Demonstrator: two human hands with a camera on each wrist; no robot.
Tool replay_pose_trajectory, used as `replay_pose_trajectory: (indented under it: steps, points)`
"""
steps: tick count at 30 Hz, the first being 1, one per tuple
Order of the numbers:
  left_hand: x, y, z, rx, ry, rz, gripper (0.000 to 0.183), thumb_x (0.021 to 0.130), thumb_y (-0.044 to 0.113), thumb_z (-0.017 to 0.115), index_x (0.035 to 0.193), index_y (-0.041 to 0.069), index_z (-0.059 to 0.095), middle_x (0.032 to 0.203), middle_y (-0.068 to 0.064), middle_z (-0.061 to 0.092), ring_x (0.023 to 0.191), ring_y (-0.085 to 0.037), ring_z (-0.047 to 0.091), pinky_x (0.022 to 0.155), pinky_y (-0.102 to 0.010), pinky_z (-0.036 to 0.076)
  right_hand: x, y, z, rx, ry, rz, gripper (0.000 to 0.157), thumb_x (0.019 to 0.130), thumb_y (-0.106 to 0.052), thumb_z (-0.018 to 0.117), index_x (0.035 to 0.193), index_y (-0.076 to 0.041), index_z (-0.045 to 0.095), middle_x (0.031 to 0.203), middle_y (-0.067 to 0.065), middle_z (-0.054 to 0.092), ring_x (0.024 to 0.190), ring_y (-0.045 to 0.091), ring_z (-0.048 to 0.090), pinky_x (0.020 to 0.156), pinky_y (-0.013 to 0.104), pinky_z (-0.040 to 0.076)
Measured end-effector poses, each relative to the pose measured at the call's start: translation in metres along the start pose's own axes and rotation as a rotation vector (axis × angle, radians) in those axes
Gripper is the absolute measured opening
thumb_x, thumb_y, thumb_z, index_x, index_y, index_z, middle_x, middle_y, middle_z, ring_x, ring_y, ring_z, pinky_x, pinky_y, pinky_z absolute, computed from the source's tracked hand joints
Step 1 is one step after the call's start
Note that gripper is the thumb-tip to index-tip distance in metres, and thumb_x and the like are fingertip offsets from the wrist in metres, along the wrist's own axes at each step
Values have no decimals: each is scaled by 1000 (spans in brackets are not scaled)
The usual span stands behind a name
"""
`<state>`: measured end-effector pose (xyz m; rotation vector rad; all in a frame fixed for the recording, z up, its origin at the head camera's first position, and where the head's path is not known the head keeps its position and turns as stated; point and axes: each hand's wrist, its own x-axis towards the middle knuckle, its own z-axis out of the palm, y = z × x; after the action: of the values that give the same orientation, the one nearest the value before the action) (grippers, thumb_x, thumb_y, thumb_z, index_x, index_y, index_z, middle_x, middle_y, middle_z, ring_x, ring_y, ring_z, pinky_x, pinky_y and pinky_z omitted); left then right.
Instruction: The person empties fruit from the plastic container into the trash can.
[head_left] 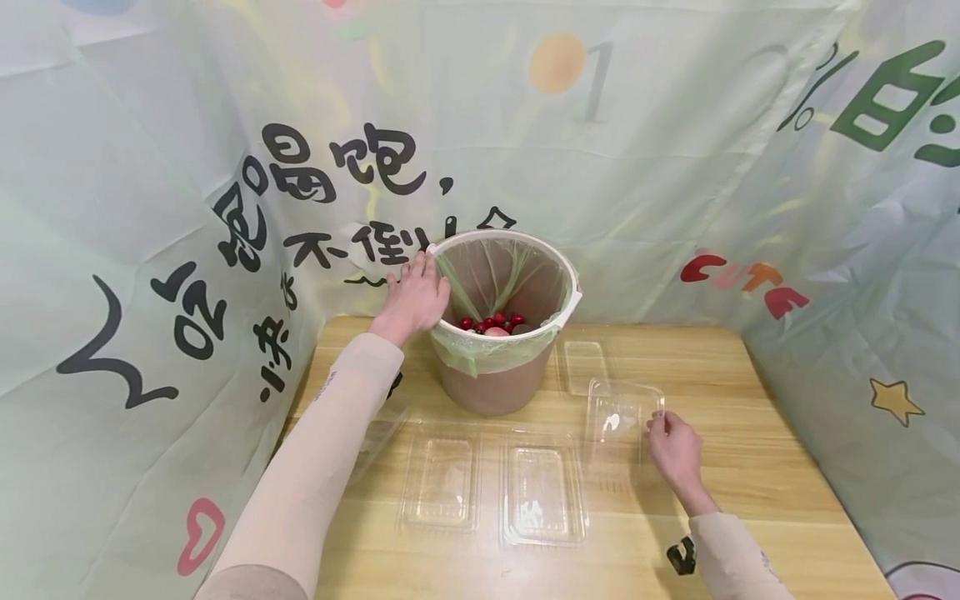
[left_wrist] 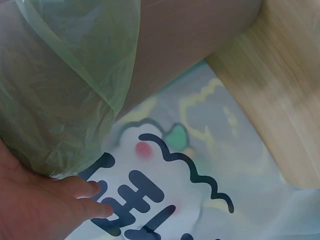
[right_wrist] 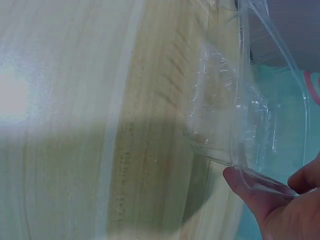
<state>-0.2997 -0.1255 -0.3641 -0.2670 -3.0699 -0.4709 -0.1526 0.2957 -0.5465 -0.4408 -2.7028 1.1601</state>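
Note:
My left hand (head_left: pixel 417 293) rests on the white rim of a brown trash bin (head_left: pixel 491 390), its fingers spread along the left side. A thin green bag (left_wrist: pixel 75 65) lines the bin and folds over the rim. Small red round fruits (head_left: pixel 498 320) lie inside, along with a larger pinkish piece. On the right, my right hand (head_left: pixel 677 450) pinches the edge of a clear plastic box (right_wrist: pixel 270 125) between thumb and fingers. That box is tilted up over the table.
Two clear plastic trays (head_left: pixel 441 482) lie side by side at the front of the wooden table (head_left: pixel 720 375). Another clear piece (head_left: pixel 585 367) is right of the bin. One more (head_left: pixel 378 437) sits by the left forearm. Printed cloth (head_left: pixel 637 167) surrounds the back and sides.

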Motion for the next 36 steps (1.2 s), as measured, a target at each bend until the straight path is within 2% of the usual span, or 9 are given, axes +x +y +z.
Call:
replay_pose_trajectory:
  steps: [3, 4, 7, 10, 13, 17, 22, 29, 36]
  points:
    - [0, 0, 0, 0, 1, -1, 73, 110, 43, 15, 167, -3, 10, 177, -22, 9, 160, -49, 18, 128, -72, 9, 1, 3, 1, -24, -9, -11, 46, 109, -16, 36, 128, 14, 65, 120, 34, 72, 107, 51, 71, 86, 56, 60]
    - [0, 0, 0, -1, 0, -1, 73, 110, 43, 15, 167, -3, 10, 177, -22, 9, 160, -49, 17, 128, -72, 9, 1, 3, 1, -30, -9, -17, 45, 109, -16, 37, 127, 14, 65, 118, 34, 72, 103, 51, 71, 84, 55, 60]
    - [1, 0, 1, -2, -2, -5, 73, 110, 43, 15, 167, -2, 10, 177, -21, 9, 161, -49, 17, 129, -72, 8, 2, 6, 0, -43, -13, -27, 43, 108, -15, 39, 116, 15, 69, 99, 32, 74, 80, 41, 67, 67, 45, 55]
    - [1, -1, 1, -5, -2, -6, 73, 110, 43, 16, 168, -2, 10, 177, -21, 8, 161, -49, 17, 129, -72, 8, 3, 9, 0, -54, -40, -7, 42, 108, -16, 39, 100, 12, 69, 79, 24, 68, 65, 27, 55, 56, 34, 42]
    - [1, -2, 2, -9, 1, -2, 73, 110, 43, 17, 168, -2, 10, 177, -21, 9, 160, -50, 17, 129, -72, 9, 2, 12, 0, -63, -79, 12, 43, 109, -17, 37, 101, 12, 68, 83, 24, 69, 66, 24, 53, 56, 32, 41]
    - [0, -1, 2, -11, -1, -1, 73, 110, 43, 17, 167, -2, 10, 177, -21, 8, 160, -50, 17, 128, -72, 8, 2, 14, 0, -81, -99, 17, 45, 108, -18, 37, 101, 11, 70, 91, 28, 71, 73, 29, 57, 59, 33, 42]
    - [0, 0, 1, -7, -3, -6, 73, 110, 43, 16, 168, -2, 10, 177, -20, 7, 161, -49, 16, 128, -72, 8, 2, 15, -1, -89, -103, 16, 46, 108, -19, 35, 84, 4, 67, 78, 20, 69, 71, 29, 56, 60, 34, 42]
    - [0, 2, 0, -9, -11, -6, 73, 111, 44, 16, 168, -1, 9, 177, -20, 7, 161, -49, 16, 129, -72, 7, 2, 17, -3, -83, -111, 14, 45, 106, -17, 37, 93, 8, 72, 74, 17, 67, 66, 24, 52, 58, 33, 40]
    - [0, -1, 0, -12, -13, -5, 74, 111, 46, 17, 168, -2, 8, 177, -21, 4, 161, -50, 13, 129, -71, 4, 2, 19, -2, -105, -88, -27, 43, 105, -16, 42, 114, 11, 74, 98, 29, 77, 81, 34, 68, 68, 37, 51]
